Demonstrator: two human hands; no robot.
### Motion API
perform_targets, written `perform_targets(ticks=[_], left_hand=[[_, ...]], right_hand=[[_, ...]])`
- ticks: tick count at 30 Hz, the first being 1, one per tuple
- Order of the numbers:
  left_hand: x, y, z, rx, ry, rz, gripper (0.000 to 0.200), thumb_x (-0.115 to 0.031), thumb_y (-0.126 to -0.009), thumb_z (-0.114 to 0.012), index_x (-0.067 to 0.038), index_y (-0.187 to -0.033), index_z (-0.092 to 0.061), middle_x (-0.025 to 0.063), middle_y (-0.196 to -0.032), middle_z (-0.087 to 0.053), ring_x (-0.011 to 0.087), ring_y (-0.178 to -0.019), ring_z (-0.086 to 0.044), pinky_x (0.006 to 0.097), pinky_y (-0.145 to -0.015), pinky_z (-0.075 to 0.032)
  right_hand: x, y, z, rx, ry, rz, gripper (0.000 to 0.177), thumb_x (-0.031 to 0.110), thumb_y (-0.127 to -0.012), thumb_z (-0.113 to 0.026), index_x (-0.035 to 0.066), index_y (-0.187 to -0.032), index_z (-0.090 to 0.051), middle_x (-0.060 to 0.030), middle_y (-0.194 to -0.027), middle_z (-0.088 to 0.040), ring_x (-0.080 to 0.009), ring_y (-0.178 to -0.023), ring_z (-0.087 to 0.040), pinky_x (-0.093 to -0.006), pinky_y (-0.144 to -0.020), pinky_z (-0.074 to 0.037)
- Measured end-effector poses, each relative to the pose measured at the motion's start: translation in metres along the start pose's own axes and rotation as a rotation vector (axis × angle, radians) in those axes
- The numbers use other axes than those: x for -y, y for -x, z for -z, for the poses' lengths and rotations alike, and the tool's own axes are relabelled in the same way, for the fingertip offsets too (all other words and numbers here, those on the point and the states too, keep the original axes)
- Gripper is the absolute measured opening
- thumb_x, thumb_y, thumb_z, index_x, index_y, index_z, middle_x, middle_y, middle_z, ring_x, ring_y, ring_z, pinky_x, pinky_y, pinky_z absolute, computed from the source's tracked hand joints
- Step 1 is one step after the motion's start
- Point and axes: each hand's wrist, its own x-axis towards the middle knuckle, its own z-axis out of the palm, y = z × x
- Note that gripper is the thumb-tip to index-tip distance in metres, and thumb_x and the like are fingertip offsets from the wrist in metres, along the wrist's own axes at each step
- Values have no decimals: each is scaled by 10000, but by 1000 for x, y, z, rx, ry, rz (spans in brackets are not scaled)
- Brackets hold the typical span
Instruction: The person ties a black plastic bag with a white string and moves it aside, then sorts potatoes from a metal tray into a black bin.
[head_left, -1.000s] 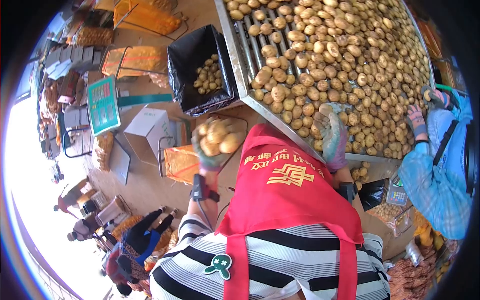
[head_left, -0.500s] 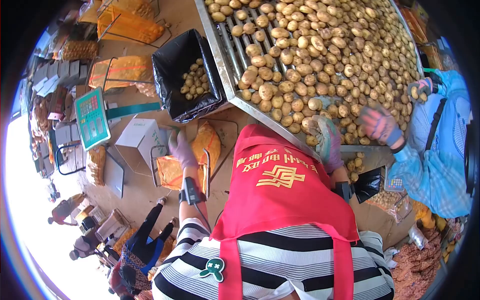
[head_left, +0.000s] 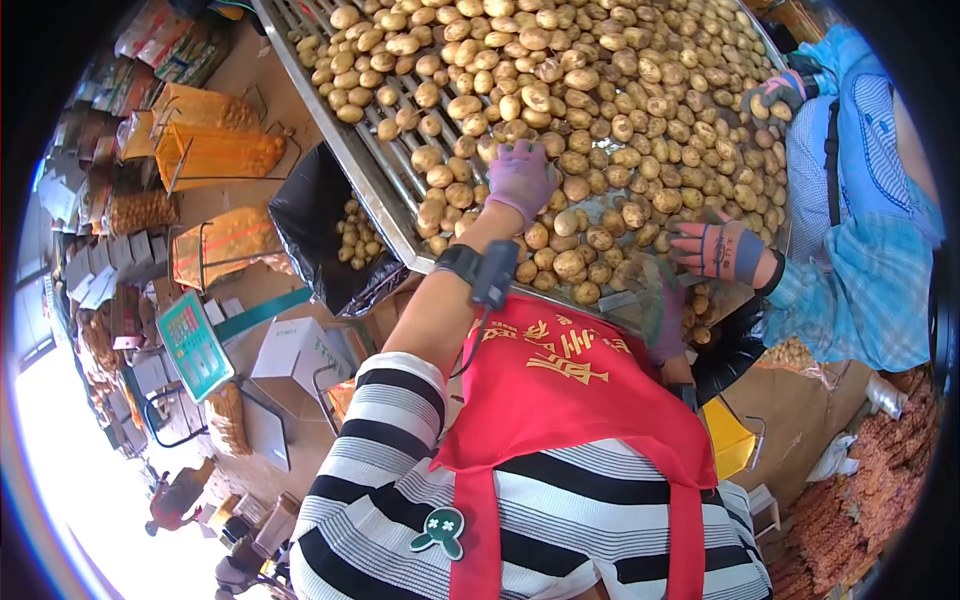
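My left hand [head_left: 522,182], in a purple glove, rests on the potatoes [head_left: 560,165] at the front left of the sorting table, fingers stretched forward over them. My right hand [head_left: 662,312], in a grey-green and purple glove, is at the table's front edge [head_left: 600,305], close to several potatoes. It is smeared by motion, so its fingers and anything in them cannot be made out. Potatoes lie thick over the metal rollers [head_left: 392,150], with bare bars showing on the left.
A co-worker in a blue checked sleeve [head_left: 835,300] stands at the right, both gloved hands by the potatoes. A black-lined bin [head_left: 315,205] with potatoes stands left of the table. Beyond are a green scale [head_left: 195,345], a white carton [head_left: 300,360] and orange mesh bags [head_left: 215,150].
My left hand has swung from the floor side, left of the table, onto the potatoes. My right hand stays near the front edge. The whole view has shifted.
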Motion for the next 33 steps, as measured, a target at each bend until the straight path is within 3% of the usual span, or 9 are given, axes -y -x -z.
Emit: perform_targets(ticks=[8,10,14,18,20,26,28,29,33], left_hand=[[31,3,16,253,49,-61,551,-255,-796,-679,-80,-1291,-510,226,-1263,-477,371,-1040,-604,395,-940,-494],[50,8,12,215,365,-35,606,-236,-763,-725,-93,-1304,-491,192,-1196,-555,280,-1037,-616,358,-916,-507],[79,32,1,384,1985,168,478,-111,-885,-605,34,-1313,-450,102,-1156,-596,231,-1079,-596,352,-952,-480],[51,63,12,347,2347,246,496,-126,-853,-596,-8,-1316,-463,71,-1120,-605,174,-909,-584,306,-738,-479],[42,68,8,545,2623,-41,515,-137,-855,-583,-8,-1336,-450,88,-1161,-587,184,-962,-568,283,-761,-468],[22,83,2,466,2267,96,543,-356,-917,-617,11,-1297,-490,101,-1017,-586,106,-771,-487,221,-647,-414],[21,84,6,455,1544,33,459,-424,-945,-558,-19,-1160,-578,5,-799,-560,95,-669,-491,228,-605,-421],[-4,84,-6,38,1242,-39,502,-481,-962,-486,-18,-1108,-615,71,-759,-619,198,-642,-560,281,-623,-468],[-15,91,-19,-235,684,-88,492,-470,-971,-450,-21,-1065,-629,232,-827,-624,423,-750,-560,410,-656,-485]], right_hand=[[6,-9,-13,-11,80,-77,331,271,-975,-522,20,-1184,-573,-86,-1096,-618,-189,-983,-621,-352,-855,-527],[9,-5,-21,-22,83,-108,331,272,-976,-521,19,-1185,-571,-86,-1102,-617,-187,-995,-618,-350,-866,-521],[19,-12,-40,74,-10,-132,340,273,-982,-513,9,-1190,-568,-85,-1101,-619,-185,-1006,-612,-340,-899,-500],[26,-21,-65,217,-13,-97,337,264,-991,-492,15,-1205,-566,-88,-1099,-622,-176,-1012,-610,-334,-912,-487],[37,-23,-80,251,156,38,337,264,-977,-519,8,-1186,-586,-75,-1060,-639,-154,-958,-617,-306,-864,-493],[48,-21,-107,277,209,-8,450,313,-938,-579,13,-1271,-542,-63,-1004,-660,-129,-881,-609,-269,-793,-487],[56,-19,-111,370,518,59,581,369,-907,-610,39,-1360,-459,-92,-1073,-644,-145,-938,-609,-277,-817,-486],[55,-20,-111,415,604,97,643,338,-881,-645,59,-1407,-401,-116,-1148,-605,-167,-978,-594,-304,-857,-484],[21,-15,-103,365,461,238,601,171,-884,-631,68,-1420,-380,-126,-1188,-572,-201,-993,-592,-330,-906,-476]])
